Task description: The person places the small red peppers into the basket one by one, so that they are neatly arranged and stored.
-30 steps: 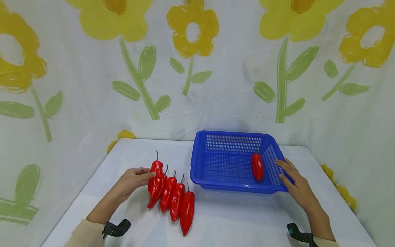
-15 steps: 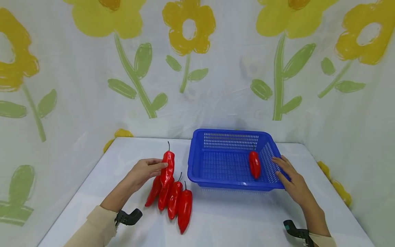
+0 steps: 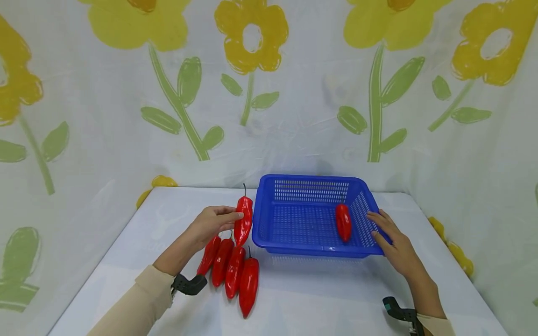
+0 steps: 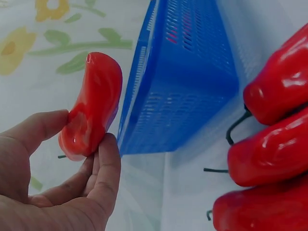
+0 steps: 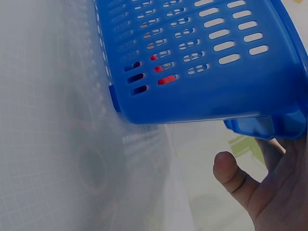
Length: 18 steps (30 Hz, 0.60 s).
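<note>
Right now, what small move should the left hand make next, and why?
Probably carry the held pepper to the right, over the left rim of the blue basket. The left hand pinches it just outside that rim, another red pepper already lies inside, and the right hand rests at the basket's right side.

Beneath the grip, a white tabletop (image 3: 315, 294) is seen; beyond it, a pale backdrop (image 3: 302, 149) is shown. Above the grip, a golden flower (image 3: 252, 37) is printed, flanked by larger yellow flowers (image 3: 138, 23). Green leaves (image 3: 159, 120) are scattered between flowers and grip, each joined or set near green stems (image 3: 176, 100).
</note>
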Each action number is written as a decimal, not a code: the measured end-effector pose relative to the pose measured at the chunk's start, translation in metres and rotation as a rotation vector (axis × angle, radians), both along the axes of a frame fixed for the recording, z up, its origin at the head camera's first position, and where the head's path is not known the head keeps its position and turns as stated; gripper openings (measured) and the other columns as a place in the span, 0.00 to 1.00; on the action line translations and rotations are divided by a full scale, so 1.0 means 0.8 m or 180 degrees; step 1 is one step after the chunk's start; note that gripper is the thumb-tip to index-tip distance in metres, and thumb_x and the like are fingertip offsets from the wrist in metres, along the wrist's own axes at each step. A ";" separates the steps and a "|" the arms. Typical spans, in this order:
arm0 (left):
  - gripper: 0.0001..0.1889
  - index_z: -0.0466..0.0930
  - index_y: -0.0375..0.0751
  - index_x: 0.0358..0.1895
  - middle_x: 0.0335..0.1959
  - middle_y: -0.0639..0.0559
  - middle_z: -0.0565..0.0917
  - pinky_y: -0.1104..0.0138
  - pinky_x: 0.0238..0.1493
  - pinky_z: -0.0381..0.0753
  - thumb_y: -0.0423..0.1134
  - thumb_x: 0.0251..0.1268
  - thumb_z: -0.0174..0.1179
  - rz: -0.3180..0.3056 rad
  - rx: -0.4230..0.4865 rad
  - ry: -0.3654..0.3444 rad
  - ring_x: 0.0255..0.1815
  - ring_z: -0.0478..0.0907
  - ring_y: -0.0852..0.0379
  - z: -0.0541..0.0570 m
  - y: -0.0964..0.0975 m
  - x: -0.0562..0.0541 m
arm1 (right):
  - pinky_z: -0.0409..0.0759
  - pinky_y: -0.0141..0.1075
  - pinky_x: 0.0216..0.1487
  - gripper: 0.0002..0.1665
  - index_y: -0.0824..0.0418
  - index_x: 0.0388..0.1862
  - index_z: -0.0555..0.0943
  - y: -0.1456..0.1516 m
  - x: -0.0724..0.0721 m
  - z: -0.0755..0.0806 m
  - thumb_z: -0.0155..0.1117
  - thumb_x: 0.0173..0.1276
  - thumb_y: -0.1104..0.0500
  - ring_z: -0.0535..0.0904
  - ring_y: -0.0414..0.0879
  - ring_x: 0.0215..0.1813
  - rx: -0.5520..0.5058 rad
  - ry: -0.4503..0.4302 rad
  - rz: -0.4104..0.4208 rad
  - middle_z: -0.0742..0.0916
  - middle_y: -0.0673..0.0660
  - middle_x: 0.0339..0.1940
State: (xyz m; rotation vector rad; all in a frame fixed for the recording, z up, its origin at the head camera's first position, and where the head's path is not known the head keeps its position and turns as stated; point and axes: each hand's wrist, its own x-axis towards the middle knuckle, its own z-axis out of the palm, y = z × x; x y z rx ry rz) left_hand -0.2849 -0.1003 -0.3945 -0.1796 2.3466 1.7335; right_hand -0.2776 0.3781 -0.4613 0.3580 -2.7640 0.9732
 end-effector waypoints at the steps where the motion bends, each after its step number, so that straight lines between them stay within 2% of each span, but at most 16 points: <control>1: 0.33 0.72 0.33 0.66 0.56 0.39 0.82 0.47 0.63 0.75 0.49 0.63 0.69 -0.0011 0.0017 0.0008 0.54 0.82 0.45 0.001 0.003 -0.002 | 0.60 0.80 0.55 0.31 0.52 0.79 0.62 0.000 0.000 0.000 0.49 0.80 0.51 0.52 0.74 0.76 0.0000 0.0000 -0.0001 0.56 0.67 0.81; 7: 0.33 0.72 0.32 0.65 0.56 0.40 0.82 0.51 0.59 0.79 0.48 0.63 0.69 -0.0100 0.0092 0.0073 0.54 0.83 0.47 0.007 0.020 -0.011 | 0.58 0.80 0.56 0.30 0.52 0.78 0.63 -0.001 0.000 -0.002 0.49 0.80 0.51 0.52 0.73 0.76 -0.0036 -0.0016 -0.0006 0.56 0.66 0.81; 18: 0.30 0.74 0.33 0.63 0.54 0.42 0.83 0.56 0.56 0.81 0.47 0.64 0.69 -0.0393 0.0174 0.0069 0.53 0.84 0.49 0.019 0.054 -0.032 | 0.59 0.80 0.56 0.31 0.52 0.78 0.63 0.001 -0.003 -0.005 0.50 0.80 0.51 0.52 0.71 0.77 -0.0037 0.0042 0.0006 0.57 0.65 0.81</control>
